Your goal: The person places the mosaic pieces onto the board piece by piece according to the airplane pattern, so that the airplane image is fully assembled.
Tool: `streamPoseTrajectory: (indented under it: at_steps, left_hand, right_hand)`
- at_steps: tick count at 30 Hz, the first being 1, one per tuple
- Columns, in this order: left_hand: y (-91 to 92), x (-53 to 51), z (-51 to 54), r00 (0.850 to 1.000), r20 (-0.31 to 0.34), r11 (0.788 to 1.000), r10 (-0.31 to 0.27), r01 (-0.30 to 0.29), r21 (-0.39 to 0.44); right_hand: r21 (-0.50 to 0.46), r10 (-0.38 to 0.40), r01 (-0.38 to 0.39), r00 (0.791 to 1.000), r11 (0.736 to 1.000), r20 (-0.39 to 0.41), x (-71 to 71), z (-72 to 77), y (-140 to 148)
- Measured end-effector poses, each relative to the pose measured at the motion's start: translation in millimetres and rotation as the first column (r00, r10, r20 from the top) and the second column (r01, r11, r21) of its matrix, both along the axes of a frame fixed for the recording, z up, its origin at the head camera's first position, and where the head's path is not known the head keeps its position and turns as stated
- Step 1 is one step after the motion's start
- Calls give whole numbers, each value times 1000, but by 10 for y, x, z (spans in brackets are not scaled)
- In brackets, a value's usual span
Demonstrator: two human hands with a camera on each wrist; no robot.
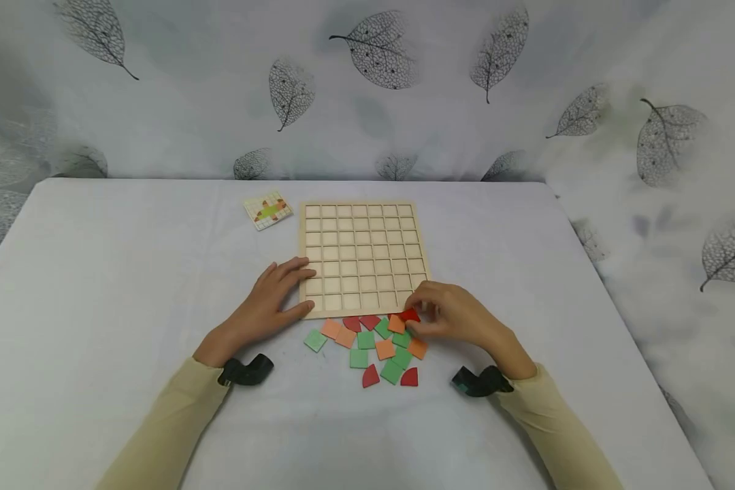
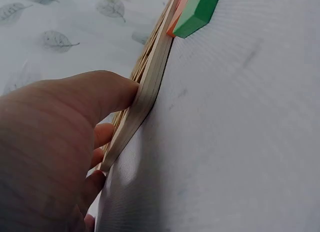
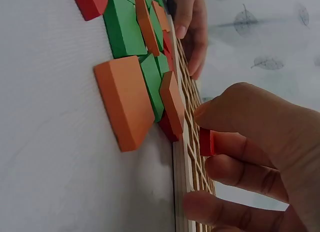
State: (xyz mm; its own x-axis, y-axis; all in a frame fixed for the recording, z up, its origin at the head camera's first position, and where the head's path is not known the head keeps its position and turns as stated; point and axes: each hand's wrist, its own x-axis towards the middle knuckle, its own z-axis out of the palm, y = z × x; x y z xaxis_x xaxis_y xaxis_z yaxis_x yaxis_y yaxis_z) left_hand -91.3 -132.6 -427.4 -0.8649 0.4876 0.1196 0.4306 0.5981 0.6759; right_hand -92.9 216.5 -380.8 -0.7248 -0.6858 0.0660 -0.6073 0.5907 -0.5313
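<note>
The wooden grid board [image 1: 364, 258] lies flat with bare cells. My left hand [image 1: 269, 299] rests on its left edge, fingers spread; in the left wrist view the thumb of that hand [image 2: 55, 127] touches the board's side [image 2: 145, 94]. My right hand [image 1: 456, 316] is at the lower right corner and pinches a red piece [image 1: 410, 315]; the right wrist view shows this red piece [image 3: 206, 142] between the fingers of the right hand [image 3: 260, 147], over the board's edge. Green pieces [image 1: 358, 358], orange pieces [image 1: 384, 350] and red quarter-round pieces [image 1: 370, 376] lie loose below the board.
A small pattern card [image 1: 268, 209] lies left of the board's upper corner. A white cloth [image 1: 128, 286] covers the table, and a leaf-print curtain [image 1: 196, 88] hangs behind it. Dark straps with cameras [image 1: 248, 369] sit at both wrists.
</note>
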Motion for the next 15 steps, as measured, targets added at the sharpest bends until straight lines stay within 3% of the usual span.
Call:
streamPoseTrajectory:
  at_steps: [6,15]
  left_hand:
    - [8,8,-4,1000,-1,1000,3,-3,-5]
    - [0,3,-10,1000,-7,1000,6,-6,-20]
  right_hand:
    - [-27,16,-16,999,1000,30,-38,11,-52]
    - [30,28,-30,999,999,41,-86,56,-188]
